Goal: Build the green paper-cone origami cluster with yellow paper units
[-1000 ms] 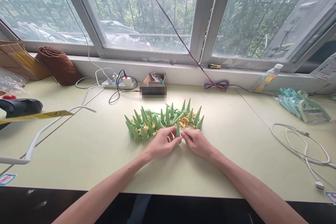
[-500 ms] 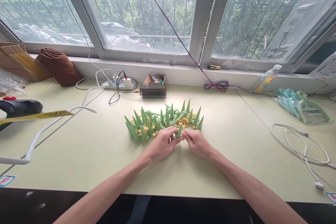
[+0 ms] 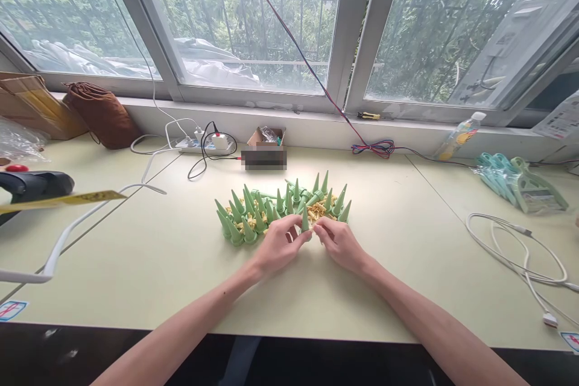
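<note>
My left hand (image 3: 284, 240) is closed around the base of a green cone-shaped spike (image 3: 304, 221), its point facing up. Just right of it, my right hand (image 3: 337, 240) is pinched on a small yellow piece (image 3: 314, 227), mostly covered by the fingertips. Behind the hands lies a loose heap of similar small yellow pieces (image 3: 319, 210). To the left, several green spikes (image 3: 235, 234) stand upright in a cluster with more yellow pieces among them. Other green spikes stand or lie around the heap at the back and right.
A power strip (image 3: 190, 145) with cables and a small open box (image 3: 270, 136) sit by the window. At right are a coiled white cable (image 3: 515, 241), bagged green dustpan-like items (image 3: 534, 190) and a bottle (image 3: 459, 136). A brown drawstring bag (image 3: 103, 116) stands left.
The held green spike has shifted slightly left and stands more upright. A small gap has opened between it and my right fingertips. The rest of the spikes have stayed in place.
</note>
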Motion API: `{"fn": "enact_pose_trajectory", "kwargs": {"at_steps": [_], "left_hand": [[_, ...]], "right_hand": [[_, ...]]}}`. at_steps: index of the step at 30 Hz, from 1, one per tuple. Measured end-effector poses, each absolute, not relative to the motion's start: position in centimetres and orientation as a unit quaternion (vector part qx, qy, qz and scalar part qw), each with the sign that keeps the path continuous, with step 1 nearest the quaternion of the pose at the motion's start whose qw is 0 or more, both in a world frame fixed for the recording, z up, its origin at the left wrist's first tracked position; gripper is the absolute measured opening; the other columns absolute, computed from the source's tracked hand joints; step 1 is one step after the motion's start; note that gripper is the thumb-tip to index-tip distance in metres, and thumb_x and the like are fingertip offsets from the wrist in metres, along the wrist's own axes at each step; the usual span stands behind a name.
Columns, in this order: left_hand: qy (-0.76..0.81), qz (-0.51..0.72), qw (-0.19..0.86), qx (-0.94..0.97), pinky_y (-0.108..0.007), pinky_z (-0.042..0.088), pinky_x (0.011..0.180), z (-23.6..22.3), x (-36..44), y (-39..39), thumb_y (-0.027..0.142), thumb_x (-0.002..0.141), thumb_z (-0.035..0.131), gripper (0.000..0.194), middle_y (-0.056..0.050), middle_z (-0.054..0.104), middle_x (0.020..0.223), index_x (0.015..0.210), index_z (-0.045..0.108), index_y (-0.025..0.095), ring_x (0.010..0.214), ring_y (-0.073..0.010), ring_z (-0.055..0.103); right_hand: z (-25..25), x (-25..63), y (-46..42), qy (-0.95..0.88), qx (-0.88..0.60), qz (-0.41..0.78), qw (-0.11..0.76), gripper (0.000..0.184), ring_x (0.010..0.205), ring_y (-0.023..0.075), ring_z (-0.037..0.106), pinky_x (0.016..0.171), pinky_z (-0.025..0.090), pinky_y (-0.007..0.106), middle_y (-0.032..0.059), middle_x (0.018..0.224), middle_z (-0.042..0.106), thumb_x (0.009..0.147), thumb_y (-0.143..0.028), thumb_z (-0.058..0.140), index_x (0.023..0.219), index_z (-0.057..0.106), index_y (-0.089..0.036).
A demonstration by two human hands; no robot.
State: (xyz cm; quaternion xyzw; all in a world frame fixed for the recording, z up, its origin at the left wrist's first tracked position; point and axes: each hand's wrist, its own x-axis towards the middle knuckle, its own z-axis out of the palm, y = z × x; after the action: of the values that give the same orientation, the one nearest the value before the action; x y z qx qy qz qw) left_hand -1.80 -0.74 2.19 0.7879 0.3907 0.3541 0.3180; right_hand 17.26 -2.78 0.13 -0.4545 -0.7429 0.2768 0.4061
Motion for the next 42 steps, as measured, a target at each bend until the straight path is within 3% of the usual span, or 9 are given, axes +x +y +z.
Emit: {"fn": "enact_pose_trajectory", "kwargs": {"at_steps": [8,15,20,26,30,37,42], "left_hand": [[0.372,0.362,0.29,0.804,-0.02,0.047,0.053,1.9,-1.9,-0.8,0.032,0.092,0.06,0.016,0.001,0.054,0.077,0.084,0.058,0.018,0.06,-0.0093,0.052],[0.334,0.359,0.248,0.836,-0.021,0.048,0.059,2.0,-2.0,-1.1,0.025,0.097,0.053,0.015,-0.004,0.063,0.101,0.106,0.065,0.021,0.067,-0.0094,0.055],[0.369,0.367,0.289,0.804,-0.021,0.048,0.054,2.2,-1.8,-0.9,0.029,0.092,0.06,0.012,-0.002,0.06,0.083,0.09,0.063,0.017,0.062,-0.0096,0.054],[0.412,0.343,0.464,0.705,-0.02,0.043,0.043,3.0,-1.8,-0.8,0.044,0.088,0.064,0.029,0.001,0.057,0.067,0.082,0.057,0.017,0.051,-0.0093,0.053],[0.402,0.334,0.525,0.672,-0.02,0.042,0.041,3.2,-2.0,-0.8,0.048,0.088,0.064,0.033,0.004,0.051,0.059,0.078,0.054,0.018,0.045,-0.0084,0.05],[0.391,0.319,0.497,0.706,-0.02,0.04,0.042,3.2,-2.1,-0.7,0.046,0.09,0.06,0.031,0.004,0.053,0.061,0.08,0.056,0.017,0.047,-0.0082,0.051],[0.372,0.343,0.382,0.774,-0.021,0.047,0.052,2.9,-1.8,-1.1,0.039,0.091,0.061,0.024,0.0,0.058,0.073,0.08,0.057,0.017,0.059,-0.0102,0.054]], "right_hand": [[0.1,17.3,-2.8,-0.742,-0.456,0.271,0.411,0.036,0.054,0.0127,0.041,0.054,0.035,0.026,-0.0015,0.063,0.048,0.103,-0.038,0.039,0.074,0.049,-0.02],[0.3,17.3,-2.8,-0.736,-0.451,0.295,0.41,0.04,0.052,0.0119,0.041,0.053,0.034,0.025,-0.0019,0.059,0.048,0.103,-0.038,0.038,0.069,0.048,-0.019],[0.3,17.1,-2.9,-0.724,-0.462,0.289,0.423,0.039,0.053,0.0119,0.041,0.051,0.034,0.025,-0.002,0.06,0.048,0.102,-0.041,0.041,0.072,0.052,-0.019],[0.5,17.2,-3.0,-0.712,-0.448,0.309,0.443,0.028,0.059,0.0148,0.053,0.053,0.042,0.026,0.0031,0.073,0.061,0.1,-0.042,0.046,0.095,0.059,-0.018],[0.4,17.3,-3.0,-0.72,-0.444,0.304,0.439,0.026,0.062,0.0156,0.056,0.055,0.044,0.027,0.0053,0.08,0.064,0.099,-0.042,0.049,0.102,0.06,-0.018],[0.1,17.3,-3.0,-0.733,-0.438,0.271,0.444,0.027,0.059,0.0135,0.049,0.055,0.039,0.026,0.0023,0.073,0.059,0.1,-0.04,0.048,0.088,0.058,-0.018],[0.1,17.4,-2.9,-0.737,-0.449,0.241,0.444,0.044,0.053,0.0119,0.039,0.052,0.032,0.026,-0.0014,0.059,0.046,0.102,-0.043,0.04,0.067,0.05,-0.019]]}}
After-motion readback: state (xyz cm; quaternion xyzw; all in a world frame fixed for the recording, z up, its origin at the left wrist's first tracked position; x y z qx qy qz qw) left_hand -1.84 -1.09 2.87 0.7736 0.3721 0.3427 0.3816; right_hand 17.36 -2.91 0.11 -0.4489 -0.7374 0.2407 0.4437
